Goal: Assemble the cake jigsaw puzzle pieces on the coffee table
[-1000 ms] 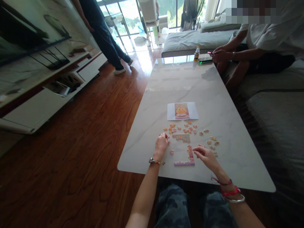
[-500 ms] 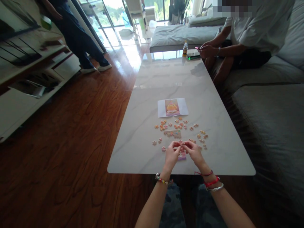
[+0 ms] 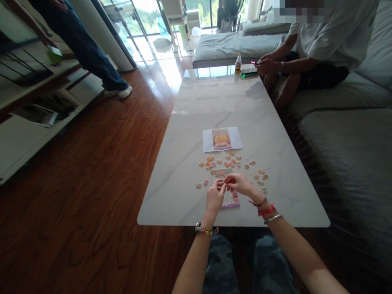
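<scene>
My left hand (image 3: pixel 216 195) and my right hand (image 3: pixel 240 183) meet fingertip to fingertip above the table, both pinched closed. Anything between the fingers is too small and hidden to make out. Just below them lies a joined strip of pink and purple jigsaw pieces (image 3: pixel 230 206), partly covered by my hands. Beyond my fingers is a second joined section (image 3: pixel 221 171), with a pale top edge. Loose orange and pink puzzle pieces (image 3: pixel 228 164) lie behind it. Yellowish pieces (image 3: pixel 260 176) are scattered to the right, and two pale pieces (image 3: pixel 199 185) to the left.
A paper with a printed picture (image 3: pixel 222 139) lies on the marble-patterned table (image 3: pixel 171 188). A bottle (image 3: pixel 238 64) and a dark device (image 3: pixel 248 71) stand at the far end. One person (image 3: pixel 330 45) sits on the sofa at right; another person (image 3: pixel 88 49) stands at left.
Both hands have shifted left, the right one reaching across more, uncovering more of the purple strip. The standing person has moved left, lowering the green-and-white object.
</scene>
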Tool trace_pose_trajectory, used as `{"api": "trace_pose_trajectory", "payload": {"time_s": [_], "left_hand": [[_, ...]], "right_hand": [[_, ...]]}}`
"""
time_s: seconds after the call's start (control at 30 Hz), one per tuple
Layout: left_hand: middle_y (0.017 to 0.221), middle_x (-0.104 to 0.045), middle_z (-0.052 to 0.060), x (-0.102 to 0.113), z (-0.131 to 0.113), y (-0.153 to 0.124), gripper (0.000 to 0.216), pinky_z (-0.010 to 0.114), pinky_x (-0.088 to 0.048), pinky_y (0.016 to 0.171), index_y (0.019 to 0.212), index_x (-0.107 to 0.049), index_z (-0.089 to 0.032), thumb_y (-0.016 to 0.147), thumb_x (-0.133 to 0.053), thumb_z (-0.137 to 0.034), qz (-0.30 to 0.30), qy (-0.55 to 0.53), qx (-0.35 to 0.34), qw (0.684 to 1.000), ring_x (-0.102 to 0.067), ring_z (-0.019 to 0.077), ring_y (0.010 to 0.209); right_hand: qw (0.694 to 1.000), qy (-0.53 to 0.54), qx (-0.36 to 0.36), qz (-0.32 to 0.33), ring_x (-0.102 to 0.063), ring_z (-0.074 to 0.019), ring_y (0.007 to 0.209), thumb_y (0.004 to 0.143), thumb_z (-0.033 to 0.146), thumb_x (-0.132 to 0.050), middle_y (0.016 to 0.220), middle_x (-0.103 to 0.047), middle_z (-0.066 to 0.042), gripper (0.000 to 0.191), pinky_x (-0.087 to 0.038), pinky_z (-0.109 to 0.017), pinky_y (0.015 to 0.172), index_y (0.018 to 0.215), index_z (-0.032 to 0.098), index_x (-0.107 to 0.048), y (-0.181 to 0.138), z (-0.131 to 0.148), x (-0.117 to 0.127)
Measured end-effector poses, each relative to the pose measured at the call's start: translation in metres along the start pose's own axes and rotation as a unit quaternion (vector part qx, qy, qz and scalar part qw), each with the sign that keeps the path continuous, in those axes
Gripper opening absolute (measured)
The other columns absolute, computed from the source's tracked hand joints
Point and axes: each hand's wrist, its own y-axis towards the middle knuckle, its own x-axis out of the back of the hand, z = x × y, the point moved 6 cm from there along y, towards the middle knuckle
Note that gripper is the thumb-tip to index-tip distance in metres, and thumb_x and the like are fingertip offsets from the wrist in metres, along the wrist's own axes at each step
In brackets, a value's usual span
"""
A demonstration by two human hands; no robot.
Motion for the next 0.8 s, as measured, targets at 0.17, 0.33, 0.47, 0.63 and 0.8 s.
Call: {"api": "trace_pose_trajectory", "payload": {"time_s": [0.17, 0.33, 0.47, 0.63, 0.8], "left_hand": [[0.070, -0.062, 0.002, 0.043, 0.018, 0.013, 0.014, 0.023, -0.046, 0.062, 0.080, -0.055, -0.018, 0.077, -0.045, -0.027, -0.059, 0.059, 0.015, 0.996, -0.060, 0.0122, 0.065], [0.074, -0.062, 0.000, 0.088, 0.036, 0.038, 0.007, 0.020, -0.044, 0.057, 0.075, -0.050, -0.017, 0.070, -0.054, -0.020, -0.055, 0.131, 0.027, 0.990, -0.059, 0.0096, 0.058], [0.078, -0.063, -0.001, 0.088, 0.034, 0.062, 0.012, 0.018, -0.043, 0.058, 0.078, -0.049, -0.019, 0.069, -0.056, -0.016, 0.014, 0.200, 0.002, 0.980, -0.058, 0.0078, 0.059], [0.085, -0.062, 0.001, 0.081, 0.026, 0.080, 0.023, 0.022, -0.041, 0.064, 0.083, -0.052, -0.020, 0.063, -0.063, -0.017, 0.042, 0.350, -0.041, 0.935, -0.058, 0.0124, 0.072], [0.086, -0.062, 0.001, 0.079, 0.025, 0.075, 0.020, 0.022, -0.040, 0.066, 0.086, -0.052, -0.021, 0.068, -0.060, -0.019, 0.055, 0.387, -0.050, 0.919, -0.058, 0.0137, 0.077]], "right_hand": [[0.998, -0.035, -0.009, -0.058, -0.060, -0.0128, 0.059, 0.070, 0.025, -0.055, 0.072, -0.066, -0.003, 0.017, -0.047, -0.023, 0.052, 0.084, 0.018, -0.062, -0.011, -0.004, 0.003], [0.966, -0.148, -0.045, -0.207, -0.061, -0.0156, 0.063, 0.072, 0.027, -0.052, 0.073, -0.067, -0.004, 0.016, -0.047, -0.027, 0.061, 0.079, 0.017, -0.063, -0.034, -0.028, 0.078], [0.957, -0.163, -0.066, -0.232, -0.061, -0.0158, 0.062, 0.073, 0.032, -0.050, 0.075, -0.067, -0.004, 0.021, -0.047, -0.027, 0.058, 0.082, 0.018, -0.063, -0.062, -0.044, 0.106], [0.956, -0.175, -0.063, -0.225, -0.062, -0.0162, 0.063, 0.073, 0.035, -0.050, 0.076, -0.067, -0.005, 0.025, -0.048, -0.026, 0.057, 0.083, 0.018, -0.064, -0.088, -0.046, 0.098], [0.962, -0.163, -0.044, -0.216, -0.062, -0.0168, 0.065, 0.073, 0.034, -0.049, 0.078, -0.067, -0.005, 0.024, -0.048, -0.027, 0.060, 0.083, 0.017, -0.063, -0.094, -0.037, 0.087]]}}
